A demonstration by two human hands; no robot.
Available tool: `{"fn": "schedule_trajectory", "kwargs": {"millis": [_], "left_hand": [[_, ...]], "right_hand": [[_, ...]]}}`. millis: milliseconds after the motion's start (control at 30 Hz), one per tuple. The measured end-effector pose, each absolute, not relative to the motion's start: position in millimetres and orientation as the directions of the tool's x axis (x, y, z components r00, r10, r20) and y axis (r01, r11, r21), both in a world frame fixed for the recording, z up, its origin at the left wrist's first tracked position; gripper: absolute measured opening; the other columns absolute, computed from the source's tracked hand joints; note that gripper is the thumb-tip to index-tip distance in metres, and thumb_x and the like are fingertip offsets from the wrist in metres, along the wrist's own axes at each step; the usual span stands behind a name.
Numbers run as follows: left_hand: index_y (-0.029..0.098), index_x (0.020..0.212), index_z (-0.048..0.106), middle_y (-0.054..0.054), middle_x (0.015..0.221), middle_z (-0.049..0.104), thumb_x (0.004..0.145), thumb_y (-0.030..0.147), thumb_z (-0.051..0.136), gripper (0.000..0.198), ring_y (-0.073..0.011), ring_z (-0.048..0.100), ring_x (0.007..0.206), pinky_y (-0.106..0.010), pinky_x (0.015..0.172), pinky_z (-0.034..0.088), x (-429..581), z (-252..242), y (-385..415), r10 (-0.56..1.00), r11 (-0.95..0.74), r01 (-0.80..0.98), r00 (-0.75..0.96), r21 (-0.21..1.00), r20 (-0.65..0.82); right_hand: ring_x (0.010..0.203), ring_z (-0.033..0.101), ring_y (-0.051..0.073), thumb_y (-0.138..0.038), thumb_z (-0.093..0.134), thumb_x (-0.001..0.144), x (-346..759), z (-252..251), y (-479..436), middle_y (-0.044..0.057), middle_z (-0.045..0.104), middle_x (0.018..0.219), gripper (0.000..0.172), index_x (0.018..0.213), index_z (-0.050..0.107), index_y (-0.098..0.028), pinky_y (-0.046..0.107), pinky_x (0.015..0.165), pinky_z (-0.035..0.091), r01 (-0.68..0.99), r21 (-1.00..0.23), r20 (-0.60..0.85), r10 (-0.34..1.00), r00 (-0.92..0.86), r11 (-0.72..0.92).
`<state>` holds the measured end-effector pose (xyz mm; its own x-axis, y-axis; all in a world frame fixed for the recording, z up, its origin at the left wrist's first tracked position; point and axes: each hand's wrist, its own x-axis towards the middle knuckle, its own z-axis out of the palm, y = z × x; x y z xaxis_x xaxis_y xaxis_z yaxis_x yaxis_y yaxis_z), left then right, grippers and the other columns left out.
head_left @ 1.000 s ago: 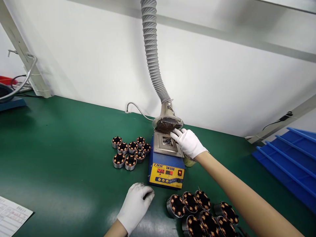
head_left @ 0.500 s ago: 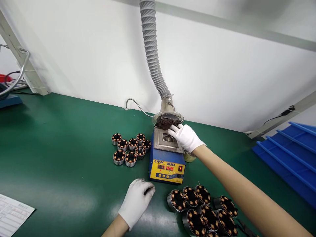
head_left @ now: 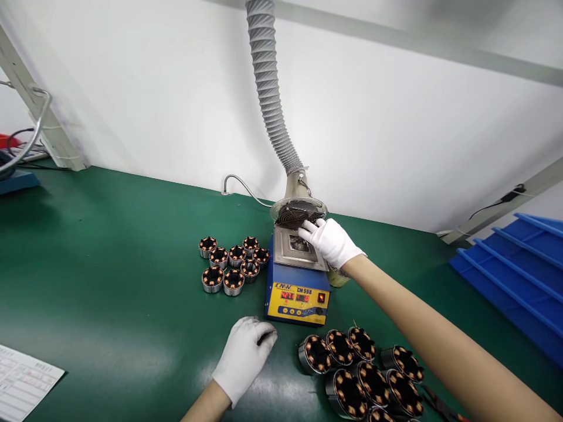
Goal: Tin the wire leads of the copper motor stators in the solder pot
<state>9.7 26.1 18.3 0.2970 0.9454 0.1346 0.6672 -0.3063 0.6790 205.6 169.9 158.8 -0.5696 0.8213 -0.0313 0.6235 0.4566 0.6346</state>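
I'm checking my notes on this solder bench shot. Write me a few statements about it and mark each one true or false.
1. The right hand is over the top of the blue and yellow solder pot. True.
2. The left hand holds a stator. False: it rests on the green mat, its grip closed on nothing visible.
3. The smaller stators lie left of the pot. True.
4. The grey hose ends over the blue bins. False: it ends just behind the pot.

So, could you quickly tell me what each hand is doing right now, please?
Left hand: loosely curled, resting on the green bench mat, holding nothing visible.
Right hand: over the blue-and-yellow solder pot; grip cannot be told.
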Motion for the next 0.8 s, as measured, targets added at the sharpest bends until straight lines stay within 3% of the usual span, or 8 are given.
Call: {"fn": "schedule_trajectory", "kwargs": {"millis": [800], "left_hand": [[0.022, 0.08, 0.071, -0.004, 0.082, 0.072, 0.081, 0.02, 0.051, 0.02, -0.0204, 0.063, 0.079, -0.035, 0.08, 0.047, 9.5, 18.4, 26.0, 0.946, -0.302, 0.652, 0.296, 0.696, 0.133]], "right_hand": [[0.081, 0.051, 0.022, -0.004, 0.036, 0.085, 205.9, 158.0, 170.0, 0.013, 0.054, 0.118, 0.037, 0.115, 0.052, -0.019, 0.031, 0.054, 0.024, 0.617, 0.64, -0.03, 0.817, -0.575, 0.458]]}}
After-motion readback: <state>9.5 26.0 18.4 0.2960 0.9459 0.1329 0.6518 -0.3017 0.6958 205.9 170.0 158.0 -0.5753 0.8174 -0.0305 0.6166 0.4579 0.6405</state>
